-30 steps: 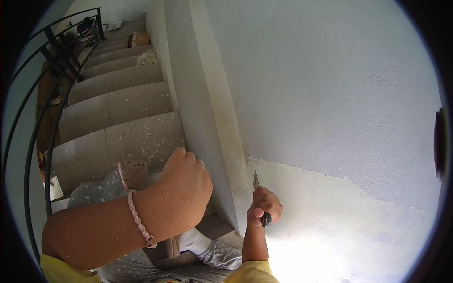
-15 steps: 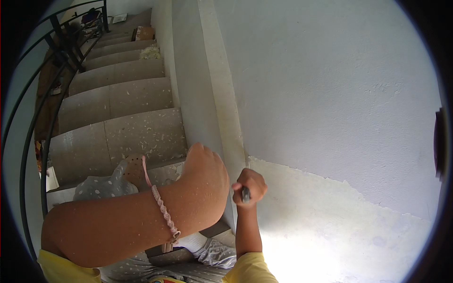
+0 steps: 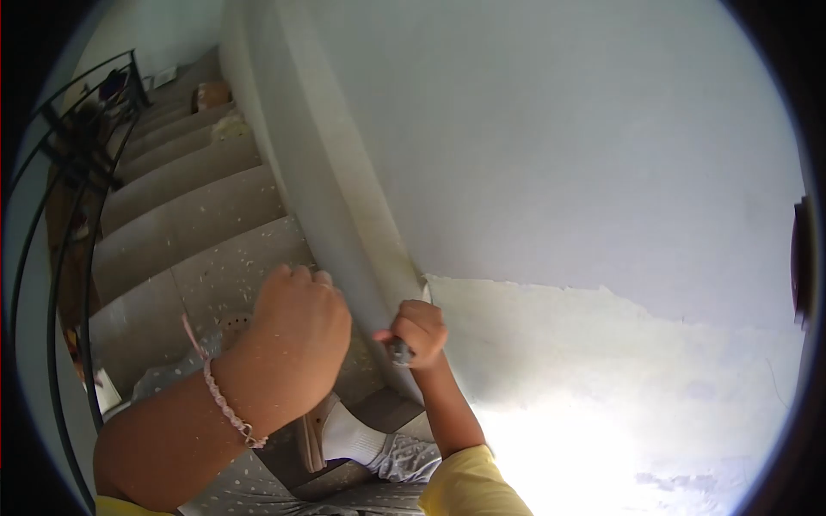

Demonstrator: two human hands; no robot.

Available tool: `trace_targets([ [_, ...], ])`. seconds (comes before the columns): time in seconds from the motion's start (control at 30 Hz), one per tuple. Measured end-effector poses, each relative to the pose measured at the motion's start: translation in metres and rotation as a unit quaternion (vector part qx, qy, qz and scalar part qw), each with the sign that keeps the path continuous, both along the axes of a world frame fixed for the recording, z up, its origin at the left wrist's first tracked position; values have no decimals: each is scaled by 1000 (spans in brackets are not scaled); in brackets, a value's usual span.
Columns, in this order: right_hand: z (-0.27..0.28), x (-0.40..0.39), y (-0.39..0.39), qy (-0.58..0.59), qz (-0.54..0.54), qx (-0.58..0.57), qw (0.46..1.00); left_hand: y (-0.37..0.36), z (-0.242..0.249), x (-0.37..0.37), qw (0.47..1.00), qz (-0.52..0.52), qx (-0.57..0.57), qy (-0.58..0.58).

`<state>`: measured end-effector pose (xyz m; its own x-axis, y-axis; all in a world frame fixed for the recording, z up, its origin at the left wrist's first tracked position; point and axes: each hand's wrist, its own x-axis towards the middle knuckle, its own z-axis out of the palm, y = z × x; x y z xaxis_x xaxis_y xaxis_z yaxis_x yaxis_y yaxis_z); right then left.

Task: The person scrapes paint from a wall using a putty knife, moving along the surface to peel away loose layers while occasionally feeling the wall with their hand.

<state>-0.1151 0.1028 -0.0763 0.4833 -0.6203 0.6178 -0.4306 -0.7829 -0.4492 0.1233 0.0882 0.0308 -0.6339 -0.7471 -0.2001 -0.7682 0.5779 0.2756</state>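
My right hand point(image 3: 419, 334) is wrapped round the handle of a scraper point(image 3: 401, 352). The dark, rounded handle end points towards me; its blade is mostly hidden behind the hand. This hand is close to the wall corner, just below the ragged paint edge point(image 3: 516, 285). My left hand point(image 3: 303, 331) is raised over the stairs, back of the hand up and fingers curled under. Whether anything is in those fingers is hidden. A braided pink bracelet point(image 3: 225, 402) circles the left wrist, and small pale flecks dot the skin.
Stairs point(image 3: 185, 202) sprinkled with pale chips run up to the far left, beside a black metal railing point(image 3: 56, 275). A cardboard box point(image 3: 212, 95) sits on an upper step. My shoe point(image 3: 315, 430) rests on a lower step. Painted wall point(image 3: 602, 155) stands at right.
The view has turned, and the stairs appear further left. My left hand has drawn left, away from the wall and from my right hand. The right hand keeps its grip on the scraper.
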Motion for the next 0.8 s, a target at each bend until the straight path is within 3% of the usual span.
trace_targets([
  [0.23,25,12,10,9,8,-10,1000,-4,1,-8,998,-47,-25,-28],
  [0.33,4,-5,-6,-16,-44,29,998,-5,2,-13,999,-29,-29,6],
  [0.57,19,0,3,-38,-11,-20,999,-11,3,-21,999,-37,21,14],
  [0.63,1,-11,-10,-65,-53,54,995,-10,5,-21,999,-44,16,15],
  [0.8,12,-1,-3,-42,-28,-1,999,-14,9,-22,998,-47,45,-8],
])
